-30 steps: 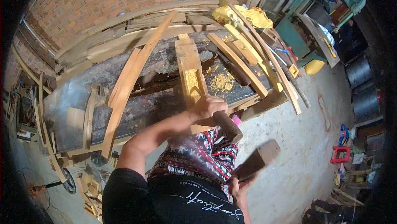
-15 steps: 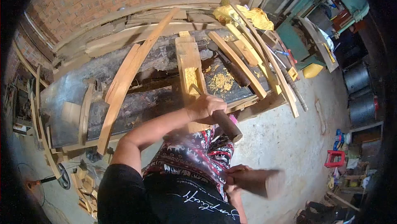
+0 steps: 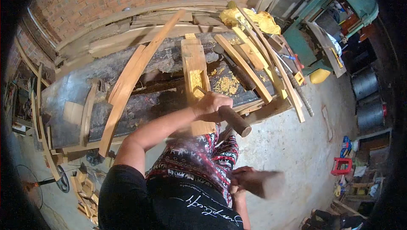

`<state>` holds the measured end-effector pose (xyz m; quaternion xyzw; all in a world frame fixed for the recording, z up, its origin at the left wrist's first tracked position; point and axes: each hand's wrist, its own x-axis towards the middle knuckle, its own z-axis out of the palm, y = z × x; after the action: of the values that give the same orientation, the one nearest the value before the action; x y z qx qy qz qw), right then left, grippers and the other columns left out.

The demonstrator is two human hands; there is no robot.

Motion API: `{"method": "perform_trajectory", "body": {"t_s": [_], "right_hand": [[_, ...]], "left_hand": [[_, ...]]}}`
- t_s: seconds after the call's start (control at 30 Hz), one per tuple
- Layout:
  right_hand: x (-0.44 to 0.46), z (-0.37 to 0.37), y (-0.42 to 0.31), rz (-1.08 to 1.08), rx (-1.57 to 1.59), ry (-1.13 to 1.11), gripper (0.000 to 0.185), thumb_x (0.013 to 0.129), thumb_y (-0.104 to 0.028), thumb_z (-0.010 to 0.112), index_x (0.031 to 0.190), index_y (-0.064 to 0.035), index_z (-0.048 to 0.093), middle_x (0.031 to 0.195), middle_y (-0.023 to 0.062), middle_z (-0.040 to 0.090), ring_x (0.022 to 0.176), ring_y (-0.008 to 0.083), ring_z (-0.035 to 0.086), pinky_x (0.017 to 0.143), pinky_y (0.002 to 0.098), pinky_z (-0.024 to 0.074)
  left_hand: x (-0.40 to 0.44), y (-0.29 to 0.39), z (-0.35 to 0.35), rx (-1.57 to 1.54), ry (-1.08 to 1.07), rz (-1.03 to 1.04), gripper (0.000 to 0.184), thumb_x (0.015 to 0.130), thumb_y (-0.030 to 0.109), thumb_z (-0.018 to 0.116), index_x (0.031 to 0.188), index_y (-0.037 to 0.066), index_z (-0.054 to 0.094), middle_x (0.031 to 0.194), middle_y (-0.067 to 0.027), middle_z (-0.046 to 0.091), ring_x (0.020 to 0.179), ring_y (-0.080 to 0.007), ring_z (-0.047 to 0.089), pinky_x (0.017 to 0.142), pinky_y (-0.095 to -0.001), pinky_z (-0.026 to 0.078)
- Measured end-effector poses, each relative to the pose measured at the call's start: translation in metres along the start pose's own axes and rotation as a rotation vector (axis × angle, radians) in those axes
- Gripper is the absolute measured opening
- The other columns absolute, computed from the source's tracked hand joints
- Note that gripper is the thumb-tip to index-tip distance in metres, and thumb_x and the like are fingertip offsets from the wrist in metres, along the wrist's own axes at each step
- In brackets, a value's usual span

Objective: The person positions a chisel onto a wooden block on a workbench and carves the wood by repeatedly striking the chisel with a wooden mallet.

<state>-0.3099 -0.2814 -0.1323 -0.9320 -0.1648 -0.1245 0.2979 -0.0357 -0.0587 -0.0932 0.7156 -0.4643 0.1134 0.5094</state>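
Observation:
My left hand (image 3: 211,107) is wrapped round a chisel, whose thick wooden handle (image 3: 234,121) sticks out toward the lower right. The chisel's blade (image 3: 201,89) reaches into a long recess cut in a wooden beam (image 3: 193,54), among pale shavings (image 3: 196,78). Low down beside my hip, my right hand (image 3: 241,180) grips a wooden mallet (image 3: 265,184). The mallet's head is blurred by motion and stands apart from the chisel handle. My fingers partly hide the chisel where the handle meets the blade.
The beam lies across a dark, rough log bench (image 3: 157,105). Long boards (image 3: 135,81) rest left of it. More wood strips (image 3: 243,68) and a heap of shavings (image 3: 227,85) lie right. A yellow sack (image 3: 265,21) sits at the back, and offcuts (image 3: 85,196) lie on the floor.
The outer end of the chisel handle has risen a little in view. The mallet has shifted slightly left and stays blurred. Both hands keep their hold.

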Motion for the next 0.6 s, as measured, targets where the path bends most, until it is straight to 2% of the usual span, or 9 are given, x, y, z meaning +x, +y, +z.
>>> {"method": "perform_trajectory", "body": {"t_s": [0.07,0.13,0.2,0.27,0.33,0.4,0.43,0.5,0.6], "right_hand": [[0.0,0.003,0.002,0.04,0.029,-0.078,0.066,0.076,-0.017,0.065,0.126,0.0012,0.026,0.104,0.0161,0.051,0.098,0.0255,0.05,0.079,0.0398,0.0441],[0.004,0.0,-0.004,-0.136,0.207,-0.009,0.081,0.076,-0.007,0.063,0.138,-0.003,0.011,0.114,0.0196,0.048,0.101,0.0272,0.05,0.084,0.041,0.0431],[0.011,-0.002,-0.005,-0.224,0.296,0.022,0.089,0.076,-0.002,0.062,0.144,-0.0052,0.004,0.119,0.0214,0.047,0.102,0.028,0.05,0.087,0.0417,0.0427],[0.018,-0.008,-0.005,-0.099,0.251,-0.165,0.08,0.077,-0.004,0.062,0.14,-0.0018,0.014,0.123,0.0219,0.042,0.104,0.0268,0.048,0.087,0.0423,0.0418],[0.037,0.007,-0.015,0.085,0.209,0.033,0.069,0.078,-0.005,0.062,0.134,0.0014,0.023,0.117,0.0201,0.044,0.095,0.0248,0.049,0.082,0.044,0.0422],[0.036,0.034,-0.013,0.372,0.211,0.308,0.062,0.078,-0.004,0.06,0.129,0.0031,0.026,0.104,0.0159,0.049,0.081,0.0218,0.052,0.084,0.0447,0.0411],[0.035,0.035,-0.019,0.515,0.491,0.419,0.06,0.08,-0.003,0.056,0.13,0.0034,0.024,0.096,0.0143,0.05,0.076,0.021,0.054,0.083,0.0406,0.0423],[0.04,0.023,-0.037,0.419,0.592,0.592,0.045,0.081,-0.011,0.055,0.117,0.0022,0.032,0.084,0.0124,0.053,0.069,0.0205,0.055,0.076,0.0362,0.0442],[0.045,0.002,-0.03,0.065,0.454,0.482,0.032,0.083,-0.03,0.057,0.094,-0.0003,0.05,0.07,0.0086,0.058,0.062,0.0204,0.056,0.067,0.033,0.0454]], "left_hand": [[-0.001,-0.009,0.001,0.009,-0.005,0.008,0.013,0.073,0.015,0.065,0.073,0.008,0.054,0.066,-0.0065,0.055,0.061,-0.0238,0.061,0.054,-0.0336,0.045],[-0.005,-0.012,0.002,0.017,-0.014,0.01,0.012,0.074,0.015,0.065,0.074,0.008,0.055,0.067,-0.0065,0.056,0.062,-0.0233,0.061,0.055,-0.0335,0.045],[-0.005,-0.01,0.001,-0.031,0.006,0.015,0.012,0.076,0.016,0.065,0.075,0.008,0.056,0.066,-0.0064,0.056,0.063,-0.0229,0.061,0.056,-0.0335,0.046],[-0.008,-0.011,0.001,-0.025,-0.001,0.03,0.013,0.075,0.017,0.065,0.074,0.008,0.056,0.067,-0.006,0.057,0.063,-0.0225,0.061,0.055,-0.0335,0.045],[-0.008,-0.01,0.002,-0.02,-0.005,0.054,0.015,0.075,0.018,0.066,0.073,0.008,0.055,0.067,-0.0057,0.057,0.063,-0.0222,0.061,0.055,-0.0334,0.045],[-0.008,-0.007,0.004,-0.001,0.006,0.033,0.016,0.074,0.018,0.066,0.071,0.008,0.054,0.066,-0.0058,0.055,0.061,-0.0231,0.06,0.054,-0.0338,0.044],[-0.005,-0.006,0.0,0.009,0.015,0.035,0.016,0.074,0.018,0.066,0.071,0.008,0.054,0.066,-0.0058,0.055,0.061,-0.0231,0.06,0.054,-0.0338,0.044],[-0.008,0.002,0.001,0.012,-0.004,0.056,0.017,0.073,0.018,0.066,0.07,0.008,0.052,0.063,-0.0061,0.052,0.059,-0.0243,0.059,0.053,-0.0342,0.044],[-0.013,-0.008,0.008,0.008,0.016,0.046,0.017,0.071,0.017,0.066,0.07,0.009,0.052,0.062,-0.0061,0.05,0.059,-0.0251,0.058,0.052,-0.0344,0.043]]}}
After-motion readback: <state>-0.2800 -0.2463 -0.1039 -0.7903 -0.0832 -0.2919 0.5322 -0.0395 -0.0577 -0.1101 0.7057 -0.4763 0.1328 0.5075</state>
